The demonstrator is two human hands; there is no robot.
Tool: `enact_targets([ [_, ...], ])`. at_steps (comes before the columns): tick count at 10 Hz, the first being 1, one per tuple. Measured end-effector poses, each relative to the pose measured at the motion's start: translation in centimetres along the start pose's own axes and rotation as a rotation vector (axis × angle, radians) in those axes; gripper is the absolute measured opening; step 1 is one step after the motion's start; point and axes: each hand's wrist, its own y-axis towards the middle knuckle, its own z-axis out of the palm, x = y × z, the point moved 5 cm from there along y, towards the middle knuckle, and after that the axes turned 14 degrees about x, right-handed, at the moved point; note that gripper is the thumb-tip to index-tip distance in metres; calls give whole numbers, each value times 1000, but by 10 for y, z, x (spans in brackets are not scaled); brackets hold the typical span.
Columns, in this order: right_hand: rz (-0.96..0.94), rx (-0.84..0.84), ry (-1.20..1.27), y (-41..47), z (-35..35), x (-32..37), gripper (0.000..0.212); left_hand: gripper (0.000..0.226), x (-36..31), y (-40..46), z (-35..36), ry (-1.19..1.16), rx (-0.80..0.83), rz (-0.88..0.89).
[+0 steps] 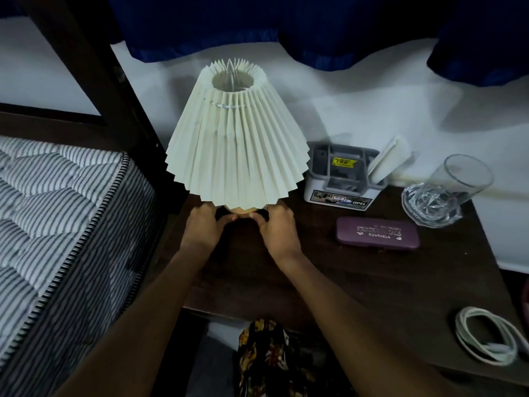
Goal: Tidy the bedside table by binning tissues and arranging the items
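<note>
A table lamp with a cream pleated shade [234,133] stands at the back left of the dark wooden bedside table [372,282]. Both my hands grip its base, which the shade mostly hides: my left hand [204,224] on the left side, my right hand [276,229] on the right. A purple spectacle case [378,232] lies to the right of my hands. Behind it stands a grey and white organiser box [340,179] with folded white paper or tissue [386,160] sticking out of it. A clear glass [446,193] stands at the back right.
A coiled white cable [489,336] lies at the table's front right corner. A striped mattress [51,224] and dark bed frame [94,67] flank the table on the left. Blue curtains [286,24] hang over the white wall behind. Patterned fabric [269,356] shows below the table's front edge.
</note>
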Motion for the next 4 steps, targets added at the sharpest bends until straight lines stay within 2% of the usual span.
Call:
enact_targets([
  [1, -3, 52, 54, -1, -5, -1, 26, 36, -2, -3, 5, 5, 11, 30],
  [2, -27, 173, 39, -1, -6, -4, 35, 34, -4, -6, 12, 48, 13, 63],
  [3, -36, 288, 3, -11, -11, -6, 51, 37, -11, -14, 16, 57, 27, 26],
  [4, -85, 287, -8, -25, -16, -10, 61, 52, -17, -27, 24, 66, 33, -4],
])
